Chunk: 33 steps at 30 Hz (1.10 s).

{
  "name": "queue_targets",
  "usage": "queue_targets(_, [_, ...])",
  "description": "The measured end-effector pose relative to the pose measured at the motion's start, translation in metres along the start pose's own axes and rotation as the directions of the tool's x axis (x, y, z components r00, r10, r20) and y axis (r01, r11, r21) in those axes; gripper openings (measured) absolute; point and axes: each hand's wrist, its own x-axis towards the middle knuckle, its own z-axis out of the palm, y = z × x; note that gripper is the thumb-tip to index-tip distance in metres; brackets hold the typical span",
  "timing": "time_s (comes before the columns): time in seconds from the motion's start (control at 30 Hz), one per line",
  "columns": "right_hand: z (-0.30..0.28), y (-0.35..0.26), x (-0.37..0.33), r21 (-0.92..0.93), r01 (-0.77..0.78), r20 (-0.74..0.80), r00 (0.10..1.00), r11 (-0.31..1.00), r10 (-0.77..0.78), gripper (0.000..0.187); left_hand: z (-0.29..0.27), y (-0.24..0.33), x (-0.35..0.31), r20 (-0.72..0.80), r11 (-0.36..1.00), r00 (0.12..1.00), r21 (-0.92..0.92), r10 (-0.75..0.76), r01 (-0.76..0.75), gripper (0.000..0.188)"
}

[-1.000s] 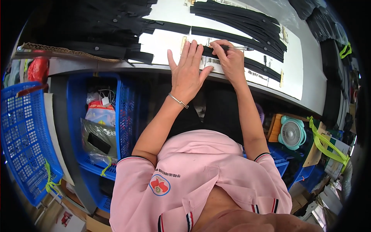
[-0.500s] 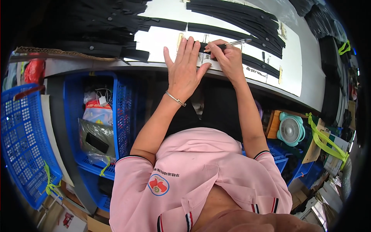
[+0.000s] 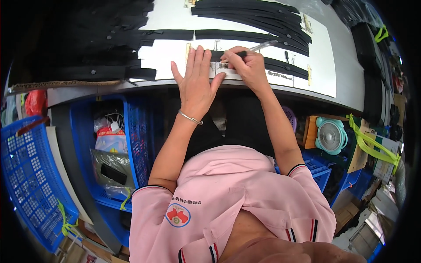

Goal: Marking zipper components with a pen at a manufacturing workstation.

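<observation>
My left hand (image 3: 196, 83) lies flat with its fingers spread, pressing one end of a black fabric strip (image 3: 285, 66) on a white board (image 3: 323, 83). A metal bangle (image 3: 190, 117) circles that wrist. In my right hand (image 3: 251, 70) is a clear-barrelled pen (image 3: 264, 45), its upper end slanting to the far right. The writing tip is hidden by my fingers, close to the strip's near edge and some dark marks on the board. I cannot tell whether the tip touches the strip. Pieces of yellowish tape (image 3: 310, 75) sit by the strip's ends.
Black strips lie in a bundle (image 3: 250, 17) farther back and in a large dark pile (image 3: 92, 48) at left. Another long strip (image 3: 237, 34) crosses between them. Below the table edge are blue crates (image 3: 142, 144), one holding a phone (image 3: 114, 174), and a turquoise fan (image 3: 331, 136).
The whole view has shifted, so the table sits farther left. My right hand and pen have moved slightly nearer and right along the strip; my left hand stays flat.
</observation>
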Motion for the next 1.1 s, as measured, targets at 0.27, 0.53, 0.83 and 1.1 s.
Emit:
queue_targets(0.27, [-0.064,0.014,-0.018,-0.285,-0.04,-0.413,0.907,0.958,-0.085,0.02,0.002,-0.001,0.0,-0.012,1.0,1.0,0.008,0.01,-0.01,0.066])
queue_targets(0.53, [-0.068,0.021,-0.02,-0.173,-0.096,-0.355,0.935,0.98,0.029,0.022,0.003,-0.001,-0.001,-0.009,1.0,1.0,0.005,0.009,-0.008,0.066])
queue_targets(0.83, [-0.068,0.035,-0.016,-0.345,0.01,-0.358,0.923,0.938,-0.141,0.021,0.003,0.032,0.009,0.017,0.997,0.997,0.0,0.071,-0.071,0.074])
queue_targets(1.1, [-0.066,0.037,-0.016,-0.384,0.038,-0.358,0.915,0.923,-0.186,0.021,0.029,0.069,0.017,0.025,0.959,0.979,-0.209,0.203,-0.193,0.048])
